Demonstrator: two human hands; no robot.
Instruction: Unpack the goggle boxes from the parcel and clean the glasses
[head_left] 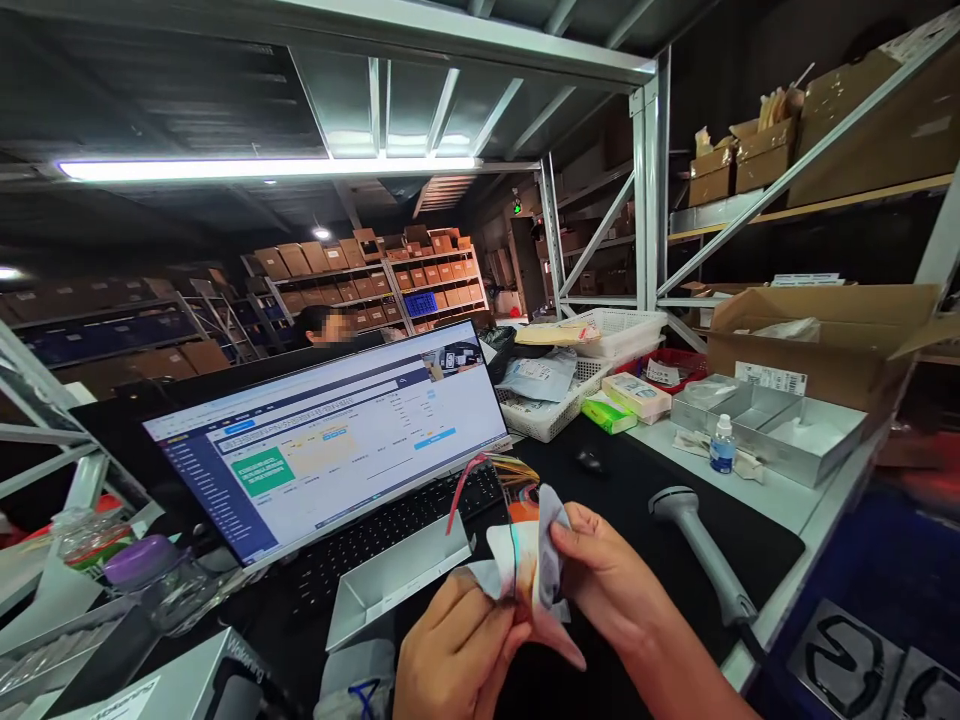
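Both hands grip a soft cloth (529,570), grey on one side and printed white, orange and pink on the other. Its folds bunch up between them. My left hand (454,645) is closed on the lower left part, fingertips pinched together. The cloth's upper right edge is pinched between the thumb and fingers of my right hand (607,565). Thin coloured strands (514,472), red, yellow and brown, stick out behind the cloth; where they are fixed is hidden. Left of the cloth lies an open white box (397,585) in front of the black keyboard (367,530).
A monitor (337,440) stands behind the keyboard. To the right lie a grey barcode scanner (701,550) and a black mouse (590,461). Farther back are a small blue-labelled bottle (722,445), metal trays (810,440) and a white basket (551,415). A purple-lidded jar (142,565) stands left.
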